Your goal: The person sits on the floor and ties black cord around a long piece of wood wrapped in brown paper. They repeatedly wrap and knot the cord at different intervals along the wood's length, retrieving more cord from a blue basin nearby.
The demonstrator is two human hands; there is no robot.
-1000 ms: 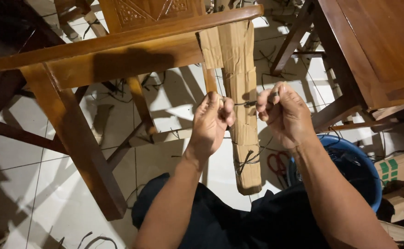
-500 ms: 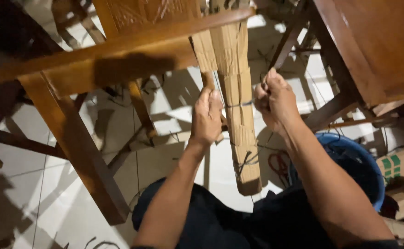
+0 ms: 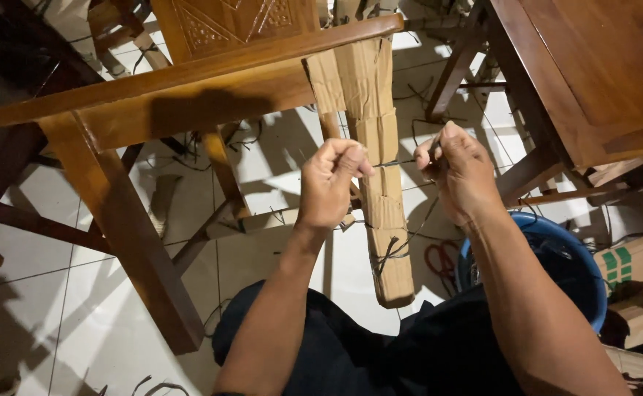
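Observation:
A wooden chair (image 3: 189,88) lies tipped in front of me, one leg wrapped in brown cardboard (image 3: 380,183). A thin dark string (image 3: 391,163) crosses the wrap at mid-height. My left hand (image 3: 329,183) is closed on one end of the string, left of the leg. On the right side of the leg my right hand (image 3: 461,172) pinches the other end. A second tie (image 3: 389,253) with loose ends sits lower on the cardboard.
A wooden table (image 3: 593,66) stands at the right. A blue bucket (image 3: 556,249) sits by my right arm, with red-handled scissors (image 3: 439,258) on the white tile floor beside it. Cardboard boxes (image 3: 640,264) lie at the far right. String scraps litter the floor.
Both hands have moved apart to either side of the wrapped leg, drawing the string taut across the cardboard. The view has shifted slightly.

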